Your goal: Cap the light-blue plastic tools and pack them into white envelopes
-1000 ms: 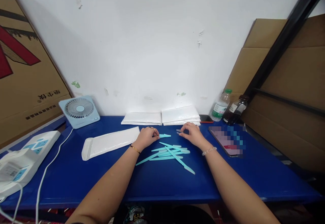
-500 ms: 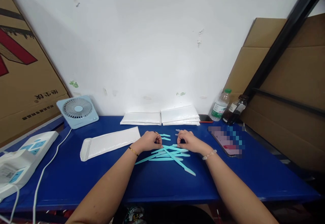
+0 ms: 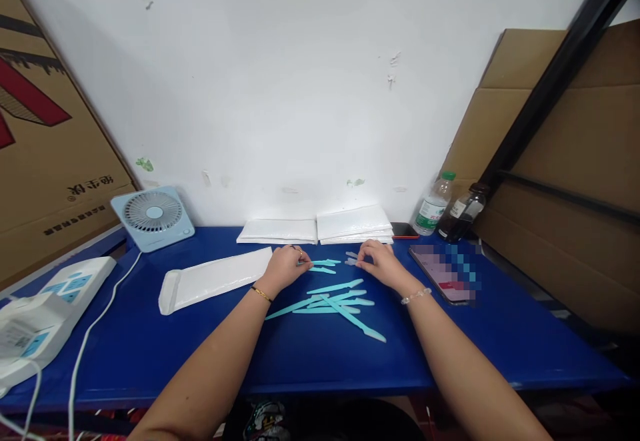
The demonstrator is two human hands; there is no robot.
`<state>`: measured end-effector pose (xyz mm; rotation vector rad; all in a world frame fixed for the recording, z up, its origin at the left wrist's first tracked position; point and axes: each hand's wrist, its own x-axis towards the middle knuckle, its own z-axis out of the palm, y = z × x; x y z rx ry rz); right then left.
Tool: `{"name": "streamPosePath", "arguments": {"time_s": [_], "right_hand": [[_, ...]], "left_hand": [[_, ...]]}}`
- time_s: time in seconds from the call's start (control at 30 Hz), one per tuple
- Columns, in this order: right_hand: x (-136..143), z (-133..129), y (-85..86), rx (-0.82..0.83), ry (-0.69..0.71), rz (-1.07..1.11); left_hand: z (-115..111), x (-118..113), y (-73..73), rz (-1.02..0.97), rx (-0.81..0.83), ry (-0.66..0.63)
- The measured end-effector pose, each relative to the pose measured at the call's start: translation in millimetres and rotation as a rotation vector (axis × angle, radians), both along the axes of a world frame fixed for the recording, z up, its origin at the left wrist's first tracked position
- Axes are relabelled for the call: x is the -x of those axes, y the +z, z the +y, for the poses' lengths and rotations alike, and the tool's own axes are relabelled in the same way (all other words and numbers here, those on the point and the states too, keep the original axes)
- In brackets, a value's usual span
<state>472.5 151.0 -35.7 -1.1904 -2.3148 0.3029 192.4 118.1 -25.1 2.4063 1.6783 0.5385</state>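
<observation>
Thumb and fingers of my left hand (image 3: 289,266) are pinched on the handle end of a turquoise eyebrow razor (image 3: 327,262), its blade end pointing right. Just below it lies a second uncapped razor (image 3: 324,270). My right hand (image 3: 381,262) is closed in a pinch at a small clear blade cap (image 3: 351,263), beside another clear cap (image 3: 351,254). Nearer to me, several turquoise razors (image 3: 333,303) lie crossed in a loose pile, pale caps on their tips.
A white padded mailer (image 3: 215,279) lies left of my hands, with mailer stacks (image 3: 277,231) (image 3: 355,224) at the wall. To the left are a blue fan (image 3: 154,217) and a power strip (image 3: 80,287); to the right, a phone (image 3: 440,274) and two bottles (image 3: 434,207) (image 3: 463,213).
Both hands have moved away from me, off the pile. The razor between them now sits in my left hand without its cap, and my right hand has drawn apart to the loose caps.
</observation>
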Motion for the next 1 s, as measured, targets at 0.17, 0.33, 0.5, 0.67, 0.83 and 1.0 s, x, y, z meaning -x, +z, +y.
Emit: {"name": "streamPosePath", "arguments": {"time_s": [0.17, 0.33, 0.5, 0.67, 0.83, 1.0], "right_hand": [[-7.6, -5.0, 3.6, 0.102, 0.099, -0.040], [0.9, -12.7, 2.8, 0.164, 0.242, -0.101], [10.8, -13.5, -2.5, 0.104, 0.229, -0.070], [13.8, -15.7, -1.2, 0.078, 0.250, -0.048], [14.5, -16.1, 3.9, 0.028, 0.250, -0.034], [5.4, -9.1, 6.6, -0.043, 0.155, -0.032]], "left_hand": [[-3.0, 2.8, 0.5, -0.073, 0.019, 0.001], [-11.4, -11.7, 2.3, -0.065, 0.075, -0.215], [-9.6, -18.4, -5.7, 0.012, 0.087, -0.264], [-8.0, -20.0, -10.0, 0.005, 0.022, -0.203], [-7.3, -23.8, -5.6, 0.039, -0.083, -0.190], [-1.2, -11.2, -2.0, 0.058, -0.112, -0.063]]}}
